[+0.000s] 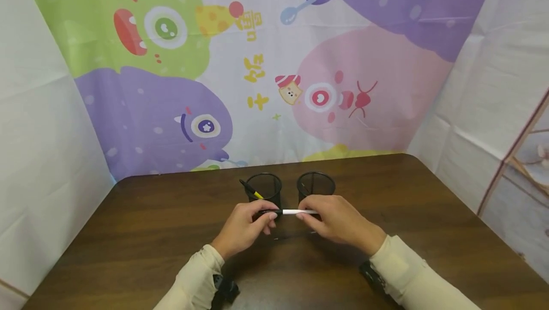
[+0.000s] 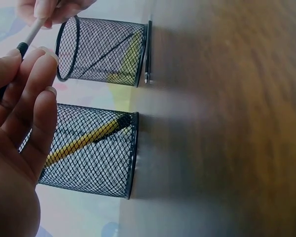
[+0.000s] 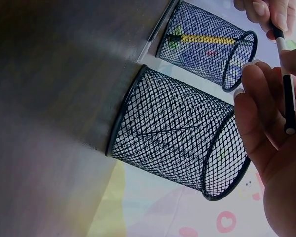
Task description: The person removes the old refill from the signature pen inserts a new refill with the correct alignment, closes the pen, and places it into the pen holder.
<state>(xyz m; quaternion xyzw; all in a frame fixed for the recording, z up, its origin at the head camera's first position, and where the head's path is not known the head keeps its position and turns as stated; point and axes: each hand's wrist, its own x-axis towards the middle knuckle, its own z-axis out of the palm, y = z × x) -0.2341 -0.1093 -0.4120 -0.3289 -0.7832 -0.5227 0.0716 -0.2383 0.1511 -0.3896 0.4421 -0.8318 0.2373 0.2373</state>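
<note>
A marker with a white barrel and black ends is held level between both hands, over the front of two black mesh pen cups. My left hand pinches its black left end between thumb and fingers. Further along, the right hand pinches the white barrel, and the other black end sticks out past the thumb in the right wrist view. The left pen cup holds a yellow pen with black ends, leaning. Through the right pen cup's mesh shows a thin dark line.
A slim pen lies on the brown wooden table, close to the bases of the cups. Behind the table hangs a cloth printed with cartoon monsters. Pale cloth walls stand on both sides.
</note>
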